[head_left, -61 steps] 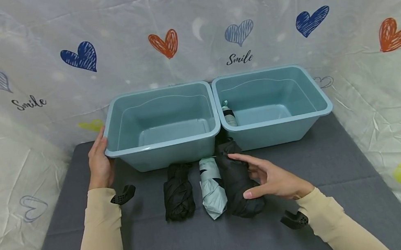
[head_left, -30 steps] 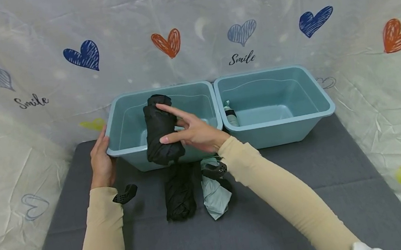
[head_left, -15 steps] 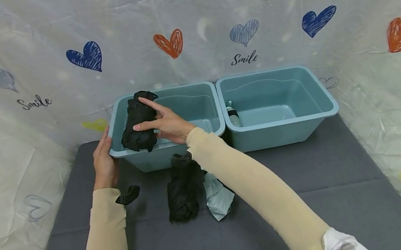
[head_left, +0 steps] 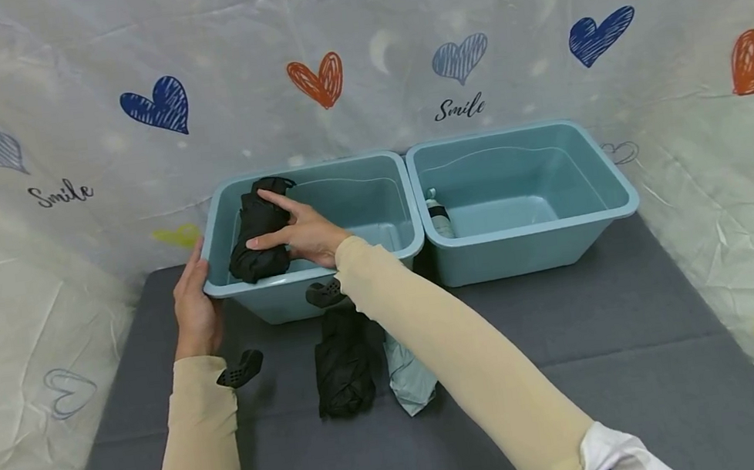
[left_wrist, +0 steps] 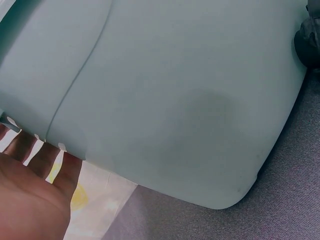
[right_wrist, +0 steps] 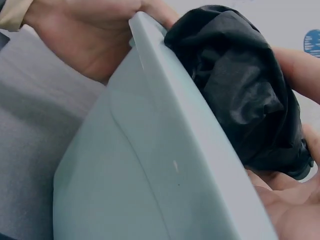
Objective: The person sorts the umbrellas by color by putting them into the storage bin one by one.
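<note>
My right hand point(head_left: 303, 232) grips a black folded umbrella point(head_left: 258, 229), its thumb and fingers around the bundle. The umbrella tilts within the left end of the left blue bin point(head_left: 313, 289), its near end close to the front rim. In the right wrist view the umbrella's crumpled fabric point(right_wrist: 240, 85) bulges beside the bin's rim point(right_wrist: 200, 135). My left hand point(head_left: 195, 306) rests with extended fingers against that bin's left end; in the left wrist view its fingertips pass behind the bin wall point(left_wrist: 165, 100).
Another black folded umbrella point(head_left: 344, 370) lies on the grey tabletop point(head_left: 291, 462), beside a pale teal umbrella point(head_left: 410, 378) partly under my right forearm. The right blue bin point(head_left: 511, 251) holds a small teal umbrella point(head_left: 440, 220). A patterned cloth hangs behind.
My right hand has picked up the black umbrella from the table, carried it left over the left bin, and lowered it slightly inside. My left hand has stayed at the bin's end.
</note>
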A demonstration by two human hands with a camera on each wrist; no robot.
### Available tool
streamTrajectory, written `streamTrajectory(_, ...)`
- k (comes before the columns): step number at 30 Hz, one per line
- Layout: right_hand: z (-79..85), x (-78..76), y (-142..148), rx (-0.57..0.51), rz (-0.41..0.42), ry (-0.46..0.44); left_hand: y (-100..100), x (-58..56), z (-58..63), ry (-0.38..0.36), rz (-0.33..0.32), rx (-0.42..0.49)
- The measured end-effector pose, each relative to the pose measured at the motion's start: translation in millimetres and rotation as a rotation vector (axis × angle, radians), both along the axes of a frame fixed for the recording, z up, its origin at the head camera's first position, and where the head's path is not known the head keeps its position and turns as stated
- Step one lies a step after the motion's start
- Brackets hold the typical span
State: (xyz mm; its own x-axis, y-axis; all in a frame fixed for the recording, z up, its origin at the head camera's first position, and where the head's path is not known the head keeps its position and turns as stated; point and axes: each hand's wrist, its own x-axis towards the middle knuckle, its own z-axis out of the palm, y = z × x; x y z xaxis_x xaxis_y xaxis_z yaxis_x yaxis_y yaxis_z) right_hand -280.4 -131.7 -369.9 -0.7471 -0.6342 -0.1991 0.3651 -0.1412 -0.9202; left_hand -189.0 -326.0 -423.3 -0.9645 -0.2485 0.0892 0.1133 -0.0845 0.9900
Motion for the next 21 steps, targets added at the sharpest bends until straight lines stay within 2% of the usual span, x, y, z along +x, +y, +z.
streamTrajectory(5, -0.6, -3.1, -4, 0.037, 0.025, 0.023, 1, -0.3, 0.7, 0.018, 0.005, 0.010)
streamTrajectory(10, -2.4, -5.2, -10, 0.110, 0.051, 0.092, 0, 0.0, 1.1, 0.036, 0.000, 0.010)
streamTrajectory(18, -7.1, -5.9, -18, 0.309, 0.062, 0.230, 0, -1.1, -3.1, 0.022, 0.007, -0.019)
streamTrajectory(21, -7.3, -6.8, -20, 0.336, 0.084, 0.249, 0, -2.0, -4.2, 0.015, 0.007, -0.026)
